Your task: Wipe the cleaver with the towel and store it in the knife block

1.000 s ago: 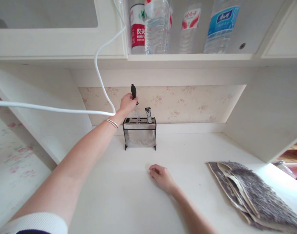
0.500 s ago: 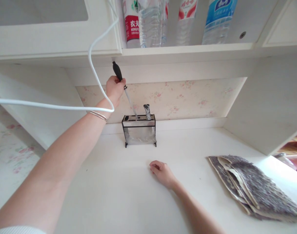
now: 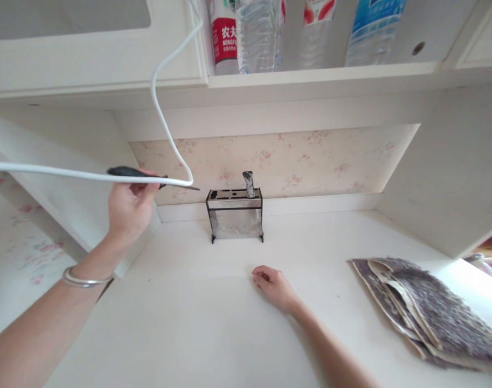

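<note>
Mid-air at far left, a white cord [image 3: 47, 171] is running in from the edge, crossing before the person's raised arm and bending sharply upward past a pale cupboard [image 3: 88, 64]. Behind it, a floral wall [image 3: 39, 253] is showing. A silver bracelet [image 3: 86, 282] is circling the left wrist. Above the worktop [image 3: 197, 302], the left hand [image 3: 130, 210] is gripping a tool [image 3: 128, 171] by its black handle, fingers pinching close to the guard; the cord is partly covering the grip. The tool is lying nearly level, its thin dark shaft pointing right, with the tip appearing just left of a holder's top; how near the two really are cannot be told.

That holder [image 3: 235, 221], clear-fronted with black edges, is standing upright on black feet at the back of the worktop. A mottled grey handle [image 3: 249, 184] is sticking up from its right end. Overhead, a shelf [image 3: 310, 76] is carrying a row of bottles [image 3: 258, 40], the leftmost wearing a red label and the rightmost a blue one. Floral paper [image 3: 310, 161] is lining the recess below.

Nearer the camera, in front of the holder and slightly right, the right hand [image 3: 275, 288] is resting on the worktop, its fingers loosely clenched. At far right, well apart from both hands, a folded brown-grey cloth [image 3: 427, 312] is lying on the worktop, its layers spreading toward the edge of view.
</note>
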The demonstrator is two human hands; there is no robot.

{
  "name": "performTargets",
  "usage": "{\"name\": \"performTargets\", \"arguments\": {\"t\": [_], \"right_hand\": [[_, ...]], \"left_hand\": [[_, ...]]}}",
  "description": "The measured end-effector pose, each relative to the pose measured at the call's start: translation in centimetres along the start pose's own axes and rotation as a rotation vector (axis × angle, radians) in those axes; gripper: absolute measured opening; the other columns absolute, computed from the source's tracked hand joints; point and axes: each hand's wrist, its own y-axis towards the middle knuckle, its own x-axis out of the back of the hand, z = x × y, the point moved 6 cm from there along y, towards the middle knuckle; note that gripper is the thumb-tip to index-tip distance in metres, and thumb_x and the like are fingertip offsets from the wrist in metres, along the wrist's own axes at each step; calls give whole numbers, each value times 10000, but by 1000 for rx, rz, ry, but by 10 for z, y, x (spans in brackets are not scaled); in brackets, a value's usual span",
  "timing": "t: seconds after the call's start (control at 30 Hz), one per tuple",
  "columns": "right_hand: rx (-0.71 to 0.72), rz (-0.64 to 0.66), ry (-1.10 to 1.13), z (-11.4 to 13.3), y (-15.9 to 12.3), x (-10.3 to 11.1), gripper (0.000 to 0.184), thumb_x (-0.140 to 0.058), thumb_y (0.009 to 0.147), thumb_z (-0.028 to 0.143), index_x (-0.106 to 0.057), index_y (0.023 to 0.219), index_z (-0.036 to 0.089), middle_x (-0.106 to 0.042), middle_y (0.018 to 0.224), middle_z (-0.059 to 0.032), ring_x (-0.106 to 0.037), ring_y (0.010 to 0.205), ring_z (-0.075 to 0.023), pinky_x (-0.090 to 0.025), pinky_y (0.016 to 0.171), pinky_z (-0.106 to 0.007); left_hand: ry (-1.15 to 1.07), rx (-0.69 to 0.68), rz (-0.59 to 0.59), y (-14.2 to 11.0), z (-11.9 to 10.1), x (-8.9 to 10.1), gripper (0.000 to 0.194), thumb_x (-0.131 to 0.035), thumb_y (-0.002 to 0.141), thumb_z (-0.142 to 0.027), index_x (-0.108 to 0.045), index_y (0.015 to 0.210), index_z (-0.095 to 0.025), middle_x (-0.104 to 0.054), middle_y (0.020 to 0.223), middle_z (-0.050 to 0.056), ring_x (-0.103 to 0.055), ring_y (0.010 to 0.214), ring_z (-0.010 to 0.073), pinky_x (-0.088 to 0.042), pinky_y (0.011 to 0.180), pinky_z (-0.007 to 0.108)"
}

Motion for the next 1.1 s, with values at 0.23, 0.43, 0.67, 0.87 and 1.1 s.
{"name": "performTargets", "arguments": {"t": [0.23, 0.43, 0.67, 0.87, 1.1], "right_hand": [[-138, -91, 253, 10, 29, 18, 252, -569, 756, 372, -650, 886, 172, -681, 800, -54, -606, 637, -153, -485, 642, -299], [0, -286, 117, 77, 93, 69, 332, -585, 761, 423, -625, 1030, 233, -651, 925, -23, -576, 604, -131, -463, 603, -282], [98, -323, -352, 153, 160, 90, 669, -655, 727, 400, -411, 1314, 191, -554, 1227, -141, -630, 738, -173, -499, 584, -262], [-85, -184, -482, 161, 189, 89, 327, -710, 708, 360, -622, 909, 117, -660, 668, -80, -624, 542, -190, -494, 546, -279], [-67, -209, -417, 189, 194, 107, 247, -734, 695, 313, -617, 819, 134, -660, 780, -68, -646, 556, -161, -519, 540, -261]], "left_hand": [[132, -294, 294, -120, 40, 56, 590, -575, 698, -312, -450, 1121, -702, -606, 1112, -305, -663, 941, 206, -533, 886, 423], [202, -349, 609, -204, 102, 84, 626, -457, 773, -217, -403, 1271, -592, -610, 1200, -165, -654, 1000, 205, -556, 855, 371], [301, -463, 601, -251, 127, 113, 458, -423, 876, -184, -514, 1298, -338, -637, 1215, -18, -623, 1050, 157, -512, 909, 258], [337, -535, 597, -264, 132, 124, 364, -416, 896, -187, -558, 1228, -236, -643, 1197, 38, -616, 1056, 136, -467, 948, 200], [285, -427, 584, -271, 140, 125, 400, -425, 862, -105, -554, 1221, -228, -620, 1221, 72, -592, 1108, 167, -467, 959, 236]]}}
